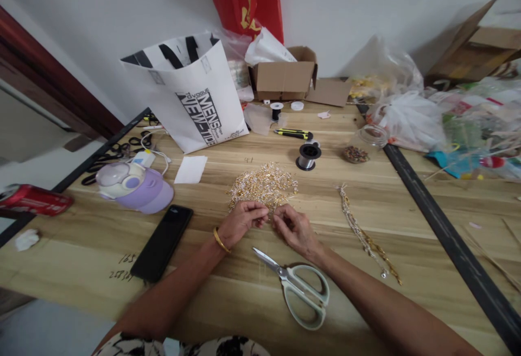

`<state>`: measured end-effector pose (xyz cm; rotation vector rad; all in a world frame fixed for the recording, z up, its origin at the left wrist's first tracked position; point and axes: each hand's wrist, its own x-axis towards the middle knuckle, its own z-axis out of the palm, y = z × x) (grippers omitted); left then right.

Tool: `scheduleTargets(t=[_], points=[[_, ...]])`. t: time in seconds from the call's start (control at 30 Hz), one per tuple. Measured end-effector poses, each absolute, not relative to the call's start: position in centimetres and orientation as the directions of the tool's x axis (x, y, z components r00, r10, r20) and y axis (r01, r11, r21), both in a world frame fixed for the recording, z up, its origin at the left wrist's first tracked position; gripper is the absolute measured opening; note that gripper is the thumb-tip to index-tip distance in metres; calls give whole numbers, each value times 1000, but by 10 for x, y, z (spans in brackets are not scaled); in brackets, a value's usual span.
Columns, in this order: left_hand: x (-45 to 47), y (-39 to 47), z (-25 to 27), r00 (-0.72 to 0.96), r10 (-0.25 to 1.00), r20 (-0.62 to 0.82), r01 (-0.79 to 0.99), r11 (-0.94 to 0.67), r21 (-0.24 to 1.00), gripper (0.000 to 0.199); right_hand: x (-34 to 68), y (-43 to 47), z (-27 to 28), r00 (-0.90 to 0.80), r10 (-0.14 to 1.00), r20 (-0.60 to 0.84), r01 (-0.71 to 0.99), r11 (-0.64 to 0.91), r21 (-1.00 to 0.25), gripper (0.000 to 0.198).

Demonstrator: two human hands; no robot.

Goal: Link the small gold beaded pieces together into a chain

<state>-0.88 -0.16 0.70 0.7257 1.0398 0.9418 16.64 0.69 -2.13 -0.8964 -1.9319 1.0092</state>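
My left hand (249, 217), with a gold bangle (221, 241) on its wrist, has thumb and forefinger pinched together. Facing it, my right hand (295, 229) is closed the same way, fingertips close to the left ones. Whatever the two pinches hold is too small to make out. Just beyond them a pile of gold and clear beads (264, 182) lies on the wooden table (407, 220). Below my hands are scissors (291, 283) with pale green handles, blades slightly apart. Strands of gold and silver beads (366, 236) lie off to the right.
A black phone (161, 243), a purple bottle (136, 186) and a red can (35, 200) are on the left. Beyond the beads sit a wire spool (308, 157), a yellow-black cutter (293, 134) and a jar of beads (358, 152). A white bag (191, 101) and cardboard box (285, 76) stand behind.
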Motion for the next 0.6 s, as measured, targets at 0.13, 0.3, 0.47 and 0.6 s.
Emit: scheduleTargets(t=[0.13,0.3,0.47,0.6], points=[[-8,-2,10,215,899,-381,-269,429,862,30,166,7,-21,-454,833,317,232,454,-860,13],[-7,-3,9,223,898,-379,-260,430,865,31,167,7,-23,-460,833,307,232,446,-864,14],[-8,-2,7,222,897,-382,-249,431,868,32,167,7,-24,-459,835,304,228,442,-868,12],[-8,-3,7,238,900,-364,-231,417,879,30,167,7,-24,-462,833,304,206,434,-877,11]])
